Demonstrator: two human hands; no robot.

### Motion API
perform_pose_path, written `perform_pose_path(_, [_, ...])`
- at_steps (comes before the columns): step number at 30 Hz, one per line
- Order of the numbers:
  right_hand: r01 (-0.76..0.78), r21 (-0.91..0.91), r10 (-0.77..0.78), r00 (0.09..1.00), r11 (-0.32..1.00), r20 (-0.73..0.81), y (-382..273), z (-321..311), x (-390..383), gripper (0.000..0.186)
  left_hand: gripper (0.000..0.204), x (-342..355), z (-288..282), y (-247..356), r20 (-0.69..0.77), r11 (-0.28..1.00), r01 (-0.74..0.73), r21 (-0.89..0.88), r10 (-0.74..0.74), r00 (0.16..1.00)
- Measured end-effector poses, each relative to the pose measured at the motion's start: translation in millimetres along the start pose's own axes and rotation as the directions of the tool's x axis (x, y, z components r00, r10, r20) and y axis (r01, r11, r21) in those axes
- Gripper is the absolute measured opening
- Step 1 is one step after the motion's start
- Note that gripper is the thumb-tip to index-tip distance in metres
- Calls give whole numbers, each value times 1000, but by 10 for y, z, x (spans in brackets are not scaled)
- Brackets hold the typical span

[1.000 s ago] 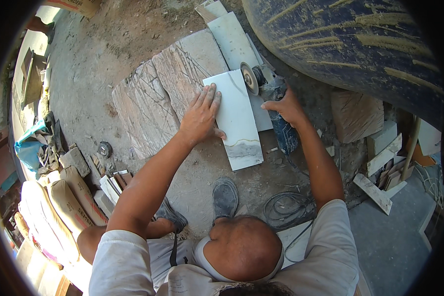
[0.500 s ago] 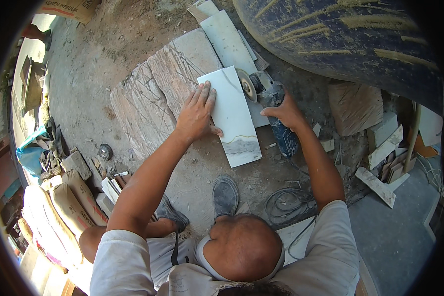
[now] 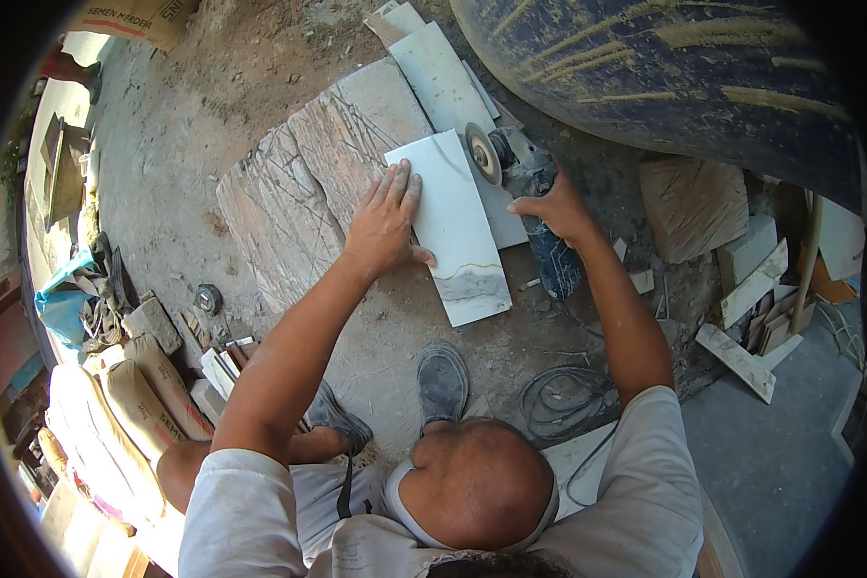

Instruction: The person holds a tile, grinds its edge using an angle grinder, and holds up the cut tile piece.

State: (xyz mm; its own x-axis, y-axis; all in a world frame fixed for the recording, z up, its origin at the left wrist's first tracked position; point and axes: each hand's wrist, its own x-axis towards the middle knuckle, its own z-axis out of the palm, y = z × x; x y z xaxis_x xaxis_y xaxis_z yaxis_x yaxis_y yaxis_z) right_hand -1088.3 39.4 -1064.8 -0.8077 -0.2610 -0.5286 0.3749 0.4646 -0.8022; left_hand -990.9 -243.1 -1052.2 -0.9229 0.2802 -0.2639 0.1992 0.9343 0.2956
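Observation:
My left hand (image 3: 385, 223) presses on a long white tile (image 3: 458, 217) with grey marble veining, its fingers extended over the upper left part and its thumb at the left edge. My right hand (image 3: 554, 207) grips a dusty blue angle grinder (image 3: 552, 252), whose cutting disc (image 3: 484, 154) stands beside the tile's upper right edge. Whether the disc touches the tile is unclear. The tile rests over other pale tiles (image 3: 426, 72) and beside large rough stone slabs (image 3: 289, 207) with streaked surfaces.
A large dark, dust-smeared rounded container (image 3: 660, 77) fills the upper right. Below it lie a stone block (image 3: 694, 202) and tile offcuts (image 3: 751, 284). Coiled cable (image 3: 559, 409) is near my foot. Paper sacks (image 3: 140, 395), rubble and a tape measure (image 3: 207, 297) lie at left.
The tile, both my hands and the grinder sit slightly higher and further left in the picture than a second ago, along with a small shift of the view. Both holds are unchanged.

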Motion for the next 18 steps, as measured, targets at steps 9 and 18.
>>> perform_pose_path(9, [55, 8, -56, 998, 998, 14, -148, 85, 163, 95, 134, -12, 31, -34, 0, 1000, -2, -11, 2, 1000])
perform_pose_path(18, [30, -36, -30, 999, 999, 19, -115, 57, 132, 93, 134, 5, 16, -23, 10, 1000, 2, -23, -1, 1000])
